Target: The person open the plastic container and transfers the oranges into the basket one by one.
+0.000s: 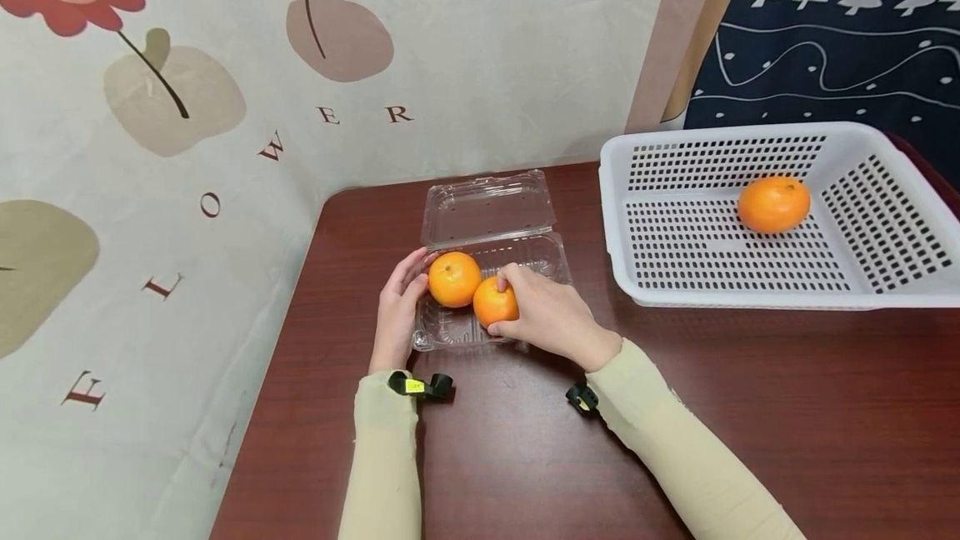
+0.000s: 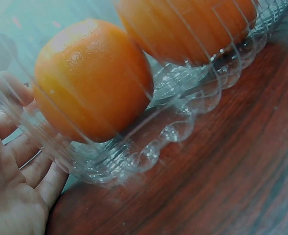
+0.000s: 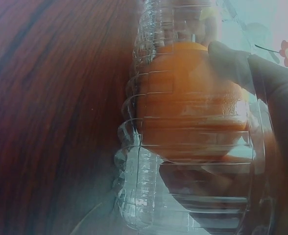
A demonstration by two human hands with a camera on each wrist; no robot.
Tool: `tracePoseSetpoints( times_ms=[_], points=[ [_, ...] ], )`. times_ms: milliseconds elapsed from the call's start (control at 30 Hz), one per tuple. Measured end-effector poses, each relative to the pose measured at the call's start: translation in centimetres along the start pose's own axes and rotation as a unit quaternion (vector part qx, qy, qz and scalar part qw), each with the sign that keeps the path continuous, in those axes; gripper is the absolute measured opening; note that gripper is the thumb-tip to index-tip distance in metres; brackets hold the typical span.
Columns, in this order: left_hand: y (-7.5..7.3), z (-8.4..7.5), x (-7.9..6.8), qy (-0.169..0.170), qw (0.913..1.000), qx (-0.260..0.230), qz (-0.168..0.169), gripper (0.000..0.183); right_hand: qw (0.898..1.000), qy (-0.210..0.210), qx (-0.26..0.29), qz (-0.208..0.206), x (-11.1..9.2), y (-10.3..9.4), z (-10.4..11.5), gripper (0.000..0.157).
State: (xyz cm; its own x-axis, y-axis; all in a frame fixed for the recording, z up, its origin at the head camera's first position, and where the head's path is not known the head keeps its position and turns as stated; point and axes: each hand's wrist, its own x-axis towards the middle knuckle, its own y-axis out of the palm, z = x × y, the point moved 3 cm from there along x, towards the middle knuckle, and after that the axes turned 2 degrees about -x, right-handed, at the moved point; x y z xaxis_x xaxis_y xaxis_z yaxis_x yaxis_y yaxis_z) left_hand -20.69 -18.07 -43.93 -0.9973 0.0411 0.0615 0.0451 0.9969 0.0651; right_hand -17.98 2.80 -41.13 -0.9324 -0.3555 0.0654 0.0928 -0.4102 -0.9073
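A clear plastic clamshell box (image 1: 450, 332) lies on the table with its lid (image 1: 487, 211) folded back. Two oranges sit side by side in its base. My right hand (image 1: 551, 311) grips the right orange (image 1: 491, 302), thumb and fingers around its sides; the right wrist view shows this orange (image 3: 188, 107) through the ribbed wall. At the box's left end, my left hand (image 1: 397, 307) rests against the wall with fingers fairly straight, beside the left orange (image 1: 454, 279). In the left wrist view, these fingers (image 2: 29, 159) lie along the clear plastic.
A white slatted basket (image 1: 738, 298) stands on the right, holding one more orange (image 1: 774, 204). The dark red wooden table (image 1: 510, 448) meets a printed cloth (image 1: 480, 48) behind and on the left. A dark cloth with trees (image 1: 832, 65) hangs at the back right.
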Motion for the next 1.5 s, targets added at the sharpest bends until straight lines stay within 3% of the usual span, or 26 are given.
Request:
tracePoseSetpoints(
  times_ms=[533, 1500],
  points=[
    [-0.05, 0.04, 0.06, 0.0, 1.0, -0.004, 0.002, 0.039, 1.0, 0.001, -0.001, 0.001, -0.03, -0.02, 0.14, 0.056],
    [-0.01, 0.34, 0.39, 0.003, 0.9999, -0.011, 0.004, 0.039, 0.998, -0.022, -0.022, -0.063, -0.06, 0.17, -0.32, 0.047]
  ],
)
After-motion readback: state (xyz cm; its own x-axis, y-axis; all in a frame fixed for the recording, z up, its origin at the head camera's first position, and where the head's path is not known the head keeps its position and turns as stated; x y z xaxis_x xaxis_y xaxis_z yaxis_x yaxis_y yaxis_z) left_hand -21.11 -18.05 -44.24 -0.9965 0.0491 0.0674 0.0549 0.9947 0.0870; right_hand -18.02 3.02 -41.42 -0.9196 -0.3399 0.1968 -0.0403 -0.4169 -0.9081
